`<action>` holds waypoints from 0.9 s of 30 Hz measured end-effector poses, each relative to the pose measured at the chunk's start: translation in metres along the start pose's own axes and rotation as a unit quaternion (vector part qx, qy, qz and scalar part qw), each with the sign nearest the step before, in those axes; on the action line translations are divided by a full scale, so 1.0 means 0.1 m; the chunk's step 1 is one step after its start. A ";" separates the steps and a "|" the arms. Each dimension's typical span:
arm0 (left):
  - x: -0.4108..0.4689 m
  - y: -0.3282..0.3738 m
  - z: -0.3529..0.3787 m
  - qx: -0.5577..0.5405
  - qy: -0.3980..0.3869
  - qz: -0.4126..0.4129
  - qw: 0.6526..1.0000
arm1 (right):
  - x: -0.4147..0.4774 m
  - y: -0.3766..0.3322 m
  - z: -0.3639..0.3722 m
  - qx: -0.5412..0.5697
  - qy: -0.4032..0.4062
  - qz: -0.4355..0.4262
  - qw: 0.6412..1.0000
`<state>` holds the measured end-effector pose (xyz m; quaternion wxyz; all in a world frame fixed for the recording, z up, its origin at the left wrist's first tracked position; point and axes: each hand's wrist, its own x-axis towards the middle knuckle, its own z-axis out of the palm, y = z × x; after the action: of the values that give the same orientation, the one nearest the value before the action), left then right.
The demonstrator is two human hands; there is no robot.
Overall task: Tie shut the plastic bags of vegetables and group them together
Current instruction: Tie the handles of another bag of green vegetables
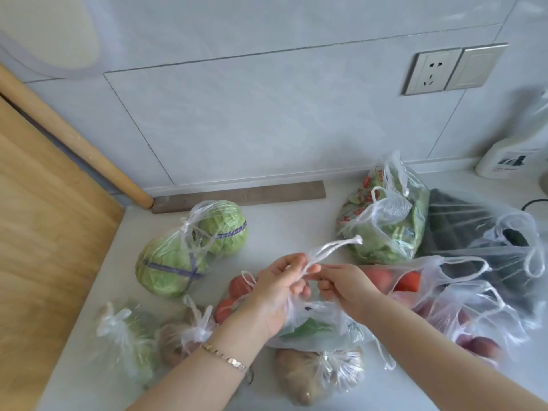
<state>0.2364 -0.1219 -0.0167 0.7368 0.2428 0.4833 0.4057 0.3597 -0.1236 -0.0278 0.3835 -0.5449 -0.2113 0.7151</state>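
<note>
Left hand and right hand pinch the greens bag by its handles. A tied cabbage bag lies on the white counter.

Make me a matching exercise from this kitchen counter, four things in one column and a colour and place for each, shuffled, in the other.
1 cabbages
2 socket
3 bottle
4 potatoes

A white, far right edge
B brown, bottom centre
C green, left of centre
D grey, top right

Pairs: 1-C, 2-D, 3-A, 4-B
</note>
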 end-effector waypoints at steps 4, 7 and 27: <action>0.03 -0.08 0.03 0.013 0.019 -0.027 0.999 | -0.06 0.04 0.03 -0.156 0.019 -0.099 0.983; 0.06 -0.08 0.02 0.051 0.048 -0.060 0.996 | -0.11 0.05 0.02 -0.160 0.002 -0.122 0.980; 0.00 -0.21 0.03 0.373 -0.028 0.174 0.911 | 0.00 0.26 -0.21 -0.094 0.170 -0.129 0.972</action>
<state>0.2466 -0.1329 -0.0311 0.5237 0.5914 0.5284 0.3111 0.3715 -0.1422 -0.0534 0.4498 -0.6601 -0.2780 0.5335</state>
